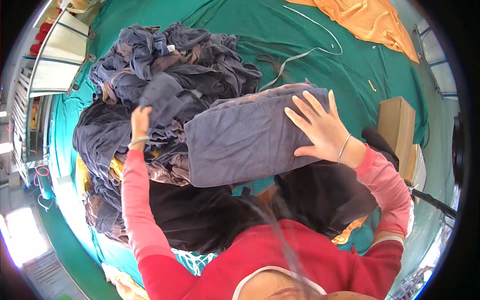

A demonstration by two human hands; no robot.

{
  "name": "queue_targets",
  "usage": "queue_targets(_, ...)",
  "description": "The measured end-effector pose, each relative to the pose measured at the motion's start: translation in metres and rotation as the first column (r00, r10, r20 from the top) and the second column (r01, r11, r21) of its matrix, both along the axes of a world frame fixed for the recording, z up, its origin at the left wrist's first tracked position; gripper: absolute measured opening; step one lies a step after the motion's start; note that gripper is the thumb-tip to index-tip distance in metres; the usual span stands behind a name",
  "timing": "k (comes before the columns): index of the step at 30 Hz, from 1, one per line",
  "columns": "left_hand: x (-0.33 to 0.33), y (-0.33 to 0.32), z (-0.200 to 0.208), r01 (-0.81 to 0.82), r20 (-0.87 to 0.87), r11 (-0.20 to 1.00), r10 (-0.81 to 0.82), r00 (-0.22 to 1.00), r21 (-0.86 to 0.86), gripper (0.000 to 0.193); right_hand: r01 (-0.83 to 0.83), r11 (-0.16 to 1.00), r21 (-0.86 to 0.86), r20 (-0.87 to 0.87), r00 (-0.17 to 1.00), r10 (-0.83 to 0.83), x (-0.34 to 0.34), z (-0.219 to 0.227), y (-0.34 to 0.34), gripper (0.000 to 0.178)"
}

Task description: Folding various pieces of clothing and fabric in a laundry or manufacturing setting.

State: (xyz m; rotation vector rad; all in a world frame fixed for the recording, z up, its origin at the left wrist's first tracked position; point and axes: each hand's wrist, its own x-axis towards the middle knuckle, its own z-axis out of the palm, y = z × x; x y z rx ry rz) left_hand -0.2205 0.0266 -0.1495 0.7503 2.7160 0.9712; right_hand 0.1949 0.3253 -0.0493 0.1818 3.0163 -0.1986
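Observation:
A folded stack of blue-grey cloths (235, 137) lies in front of my legs, with some pinkish edges showing along its far side. My right hand (322, 127) rests flat on the right end of its top cloth, fingers spread. To the left, my left hand (141, 121) is closed on a blue-grey cloth (162, 95), which is blurred by motion at the near part of the pile. That large, loose pile of crumpled blue-grey cloths (200, 67) reaches from beyond the stack down along its left side. Bits of brownish-pink fabric show among its folds.
A green sheet (350, 75) covers the floor. A pale strap (300, 55) curls beyond the stack, near a dark looped thing (272, 62). Orange cloth (365, 22) lies at the far right. Cardboard boxes (396, 125) stand at right; a white-panelled wheeled rack (60, 52) is at far left.

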Motion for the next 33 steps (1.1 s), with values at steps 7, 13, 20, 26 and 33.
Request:
queue_targets(7,0.083,0.087,0.138,-0.302,0.513,0.532,-0.307,0.802,0.791,0.028,-0.239,0.921,-0.307,-0.374,0.920,0.114,-0.053,0.019,0.005,0.072)
queue_targets(13,0.127,0.118,0.161,0.087,0.214,0.462,-0.559,0.801,0.883,0.034,-0.220,0.772,-0.597,-0.439,0.895,-0.084,-0.129,0.014,-0.017,0.065)
queue_targets(20,0.165,0.146,0.195,-0.244,0.236,0.171,-0.934,0.268,0.955,0.045,-0.202,0.511,-0.835,-0.318,0.936,-0.149,-0.144,0.013,-0.005,0.041)
queue_targets(26,0.153,0.150,0.150,0.218,0.463,0.634,-0.719,0.518,0.742,0.064,-0.370,-0.230,-0.900,-0.225,0.847,-0.481,-0.140,0.041,0.005,0.018)
queue_targets(33,0.165,0.156,0.159,0.238,0.534,0.715,-0.665,0.522,0.658,0.052,-0.252,-0.202,-0.946,-0.168,0.918,-0.359,-0.122,0.050,0.030,0.035)
